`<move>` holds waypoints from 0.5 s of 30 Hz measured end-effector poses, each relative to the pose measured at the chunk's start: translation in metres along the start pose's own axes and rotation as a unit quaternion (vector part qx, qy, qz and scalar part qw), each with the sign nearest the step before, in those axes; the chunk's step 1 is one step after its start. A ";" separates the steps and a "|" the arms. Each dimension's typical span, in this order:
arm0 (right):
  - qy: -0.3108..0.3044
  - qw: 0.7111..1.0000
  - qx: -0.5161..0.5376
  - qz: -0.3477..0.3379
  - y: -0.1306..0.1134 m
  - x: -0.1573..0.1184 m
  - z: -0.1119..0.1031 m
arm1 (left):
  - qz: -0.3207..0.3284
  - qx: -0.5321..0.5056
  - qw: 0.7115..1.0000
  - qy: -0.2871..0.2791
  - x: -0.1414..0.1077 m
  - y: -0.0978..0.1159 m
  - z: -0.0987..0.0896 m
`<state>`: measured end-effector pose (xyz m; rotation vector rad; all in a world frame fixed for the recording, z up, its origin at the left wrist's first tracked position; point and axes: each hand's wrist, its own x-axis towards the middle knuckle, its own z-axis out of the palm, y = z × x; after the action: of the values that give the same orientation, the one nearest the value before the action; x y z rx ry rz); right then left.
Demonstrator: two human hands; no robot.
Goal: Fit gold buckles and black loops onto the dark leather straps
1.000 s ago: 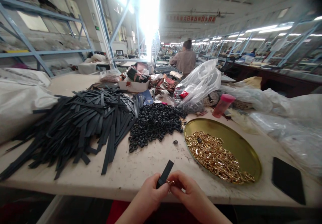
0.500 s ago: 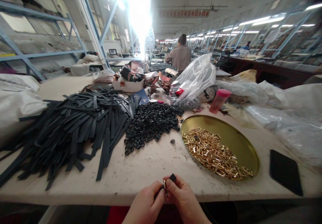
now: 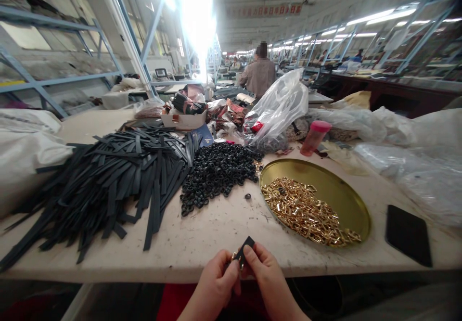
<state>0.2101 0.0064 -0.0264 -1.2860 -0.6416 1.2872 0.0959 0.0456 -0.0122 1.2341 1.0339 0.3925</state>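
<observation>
Near the table's front edge, my left hand and my right hand meet with fingers closed. Between them is a short dark strap, its end sticking up past my right thumb. A small gold buckle shows on it at my left fingertips; the rest of the strap is hidden by my fingers. To the right lies a round gold tray with a heap of gold buckles. Ahead is a pile of small black loops, with one stray loop nearer me.
Long black straps are heaped at the left, some pointing towards the front edge. A dark flat rectangular object lies right of the tray. Behind stand a pink-lidded jar, a clear plastic bag and a white box. A person is farther back.
The strap has turned in my fingers, and more of its dark end now shows above my right thumb. My view has shifted slightly.
</observation>
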 end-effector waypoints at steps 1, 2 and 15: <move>0.012 0.999 -0.042 -0.030 0.000 -0.002 -0.001 | 0.000 0.003 1.000 0.008 -0.001 -0.001 0.001; 0.025 0.993 -0.092 -0.067 0.001 -0.004 -0.003 | -0.002 0.004 1.000 0.010 -0.001 -0.001 0.002; -0.067 0.997 -0.011 -0.042 0.011 -0.010 -0.016 | 0.047 0.101 0.993 -0.032 -0.017 0.002 -0.001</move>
<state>0.2183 -0.0100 -0.0372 -1.1852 -0.7979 1.3073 0.0869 0.0341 -0.0033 1.4715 0.9806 0.3251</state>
